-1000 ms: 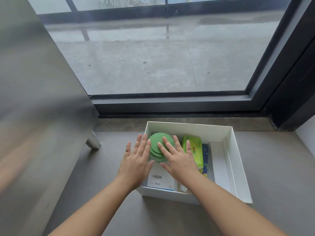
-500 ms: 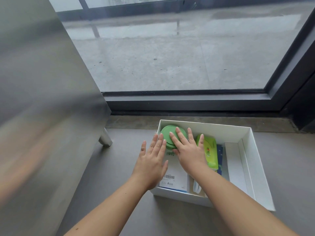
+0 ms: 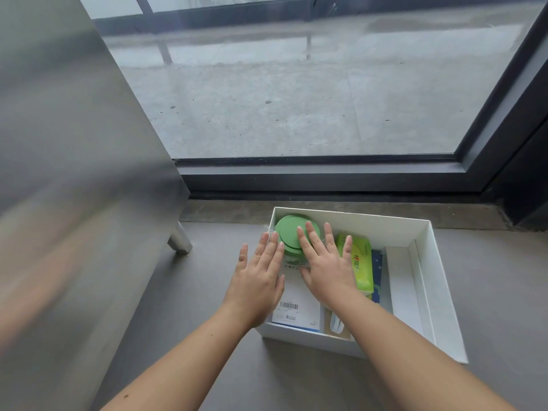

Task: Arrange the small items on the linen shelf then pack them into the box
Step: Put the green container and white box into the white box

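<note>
Box [image 3: 379, 225]: white card, rectangular, open-topped, sat on the smooth grey floor [image 3: 207, 292] right under both hands. The right hand [image 3: 326, 268] is laid flat, fingers straight, on the matte round green lid [image 3: 292, 232] of a jar [image 3: 292, 258] tucked into the far left corner. The left hand [image 3: 258, 280] is spread flat too, fingertips at the jar's side by the box's left wall. A glossy lime tissue pack [image 3: 363, 262] is wedged just right of the right hand. A flat white barcoded packet [image 3: 299, 304] is seen between the wrists.
</note>
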Tool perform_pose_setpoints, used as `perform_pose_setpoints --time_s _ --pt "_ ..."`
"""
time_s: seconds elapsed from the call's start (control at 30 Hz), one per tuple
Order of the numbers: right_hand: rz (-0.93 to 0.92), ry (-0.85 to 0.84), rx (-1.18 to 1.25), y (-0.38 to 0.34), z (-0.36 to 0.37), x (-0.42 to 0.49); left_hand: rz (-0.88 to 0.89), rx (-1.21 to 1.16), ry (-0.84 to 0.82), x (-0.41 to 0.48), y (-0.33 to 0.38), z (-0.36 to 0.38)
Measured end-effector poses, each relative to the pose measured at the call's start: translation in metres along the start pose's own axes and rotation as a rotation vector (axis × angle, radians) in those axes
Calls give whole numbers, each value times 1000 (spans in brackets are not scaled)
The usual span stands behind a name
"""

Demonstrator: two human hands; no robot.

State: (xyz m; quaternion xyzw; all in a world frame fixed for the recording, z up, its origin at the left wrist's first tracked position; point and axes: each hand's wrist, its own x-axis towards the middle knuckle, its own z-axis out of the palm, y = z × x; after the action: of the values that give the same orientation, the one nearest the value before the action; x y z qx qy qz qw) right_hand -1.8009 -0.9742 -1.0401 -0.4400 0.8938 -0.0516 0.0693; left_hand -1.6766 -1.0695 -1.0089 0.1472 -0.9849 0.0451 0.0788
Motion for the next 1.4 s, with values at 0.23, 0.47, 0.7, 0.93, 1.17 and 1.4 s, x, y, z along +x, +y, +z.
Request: perform_pose_setpoints --time_s 0.23,0.47,0.7,0.93,1.17,1.4 --pt "41 -42 -21 39 -4 -29 6 53 49 -4 2 -1" --pt "72 -136 -66 79 -17 -60 -3 -35 109 8 32 -12" --pt "92 -96 -33 101 -32 -81 74 -128 109 34 82 -16" --pt "120 -75 9 101 -40 -86 102 -115 68 48 92 -11" --pt "111 -15 44 78 -79 -79 99 -77 135 65 77 -45" --pt "242 -30 278 54 -184 -97 -99 -278 131 73 91 -152"
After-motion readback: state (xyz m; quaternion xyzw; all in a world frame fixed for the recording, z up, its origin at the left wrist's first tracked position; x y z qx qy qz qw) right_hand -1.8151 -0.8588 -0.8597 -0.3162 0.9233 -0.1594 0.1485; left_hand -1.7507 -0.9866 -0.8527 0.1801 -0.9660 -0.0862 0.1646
